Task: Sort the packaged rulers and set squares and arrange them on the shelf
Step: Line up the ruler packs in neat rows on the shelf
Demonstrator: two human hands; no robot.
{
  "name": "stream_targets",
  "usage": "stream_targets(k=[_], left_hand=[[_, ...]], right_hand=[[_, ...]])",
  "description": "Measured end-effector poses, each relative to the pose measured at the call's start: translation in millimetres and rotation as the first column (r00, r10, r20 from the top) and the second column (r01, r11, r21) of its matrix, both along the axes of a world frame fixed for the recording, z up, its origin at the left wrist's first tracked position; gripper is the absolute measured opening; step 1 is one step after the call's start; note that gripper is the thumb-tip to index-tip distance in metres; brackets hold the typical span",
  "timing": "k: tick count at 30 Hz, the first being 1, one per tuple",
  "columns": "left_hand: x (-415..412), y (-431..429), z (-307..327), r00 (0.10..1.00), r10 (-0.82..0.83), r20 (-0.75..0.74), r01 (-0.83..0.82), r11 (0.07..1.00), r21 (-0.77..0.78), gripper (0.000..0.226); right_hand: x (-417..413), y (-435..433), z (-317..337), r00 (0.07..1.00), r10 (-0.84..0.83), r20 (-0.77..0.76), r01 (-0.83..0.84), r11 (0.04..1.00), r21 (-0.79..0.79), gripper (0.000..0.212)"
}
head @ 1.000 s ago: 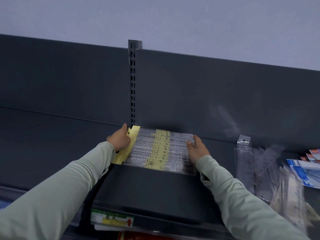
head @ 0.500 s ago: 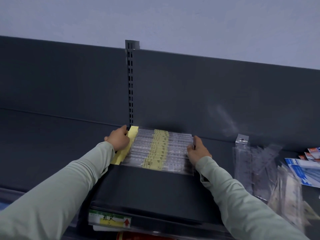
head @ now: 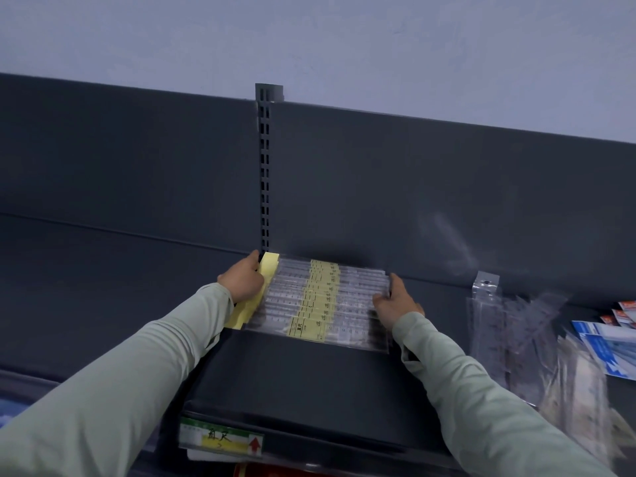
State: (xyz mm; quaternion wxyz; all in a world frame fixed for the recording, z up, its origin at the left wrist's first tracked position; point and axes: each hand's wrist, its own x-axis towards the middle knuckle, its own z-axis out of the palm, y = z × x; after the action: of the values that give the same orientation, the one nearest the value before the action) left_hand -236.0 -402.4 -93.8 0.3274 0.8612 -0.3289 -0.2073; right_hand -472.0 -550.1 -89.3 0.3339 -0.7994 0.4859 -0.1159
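rulers: row of packaged rulers (head: 323,301), flat and overlapped, at the back of the shelf (head: 292,373), against the rear panel, just right of the slotted upright (head: 264,166)
left hand: (head: 242,282) on the yellow header cards at the row's left end; fingers fold out of sight, can't tell grip from push
right hand: (head: 395,304) fingers fairly straight, pressed against the right end
step: squaring the row, I'd judge
how: squeeze both ends evenly, keep packs flat, seat them to the panel; slick sleeves may skate
pending: loose clear packs (head: 509,325) well apart on the right
unclear: that pile is blurred, rulers vs set squares unknown; ruler print unreadable; pack count hidden by overlap
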Motion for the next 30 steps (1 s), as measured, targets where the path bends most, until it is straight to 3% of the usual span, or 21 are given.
stream_targets(k=[14, 23, 26, 30], left_hand=[[2, -1, 7, 1.000, 0.007, 0.014, -0.007, 1.000, 0.012, 0.067], [-5, 8, 14, 0.996, -0.067, 0.057, 0.064, 0.997, 0.052, 0.065], [-24, 18, 23, 0.960, -0.209, 0.185, 0.194, 0.976, 0.095, 0.055], [-52, 36, 20, 0.781, -0.529, 0.331, 0.407, 0.834, 0.373, 0.066]], right_hand=[[12, -9, -10, 0.998, -0.052, 0.039, 0.053, 0.998, -0.032, 0.060], [11, 1, -2, 0.998, 0.040, -0.044, -0.045, 0.990, -0.134, 0.057], [3, 15, 0, 0.969, 0.160, -0.186, -0.204, 0.947, -0.249, 0.053], [-14, 33, -7, 0.875, 0.309, -0.373, -0.410, 0.882, -0.232, 0.060]])
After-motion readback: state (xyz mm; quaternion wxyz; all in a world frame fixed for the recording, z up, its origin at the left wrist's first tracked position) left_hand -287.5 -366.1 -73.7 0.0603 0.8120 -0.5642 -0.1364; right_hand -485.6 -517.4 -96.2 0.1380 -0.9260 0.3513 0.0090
